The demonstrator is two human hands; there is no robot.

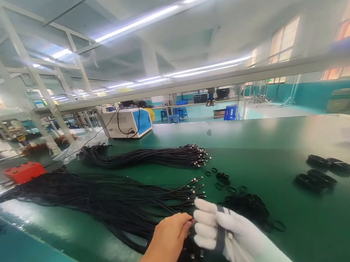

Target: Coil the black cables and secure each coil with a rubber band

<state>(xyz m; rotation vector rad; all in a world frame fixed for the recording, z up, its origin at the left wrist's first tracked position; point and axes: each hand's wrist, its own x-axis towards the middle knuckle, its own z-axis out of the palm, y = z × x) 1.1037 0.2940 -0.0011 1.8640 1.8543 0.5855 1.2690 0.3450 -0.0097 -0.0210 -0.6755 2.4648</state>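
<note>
- I see the right hand (228, 226), in a white glove, curled closed around a looped black cable (220, 239), thumb pressed near it.
- The bare left hand (171, 233) sits just beside it, fingertips drawn in; I cannot tell how tightly they close or on what.
- To my left, a long cable bundle (87, 197) lies across the green table (269, 145).
- Right of the hands I see a pile of black rings (251, 206).
</note>
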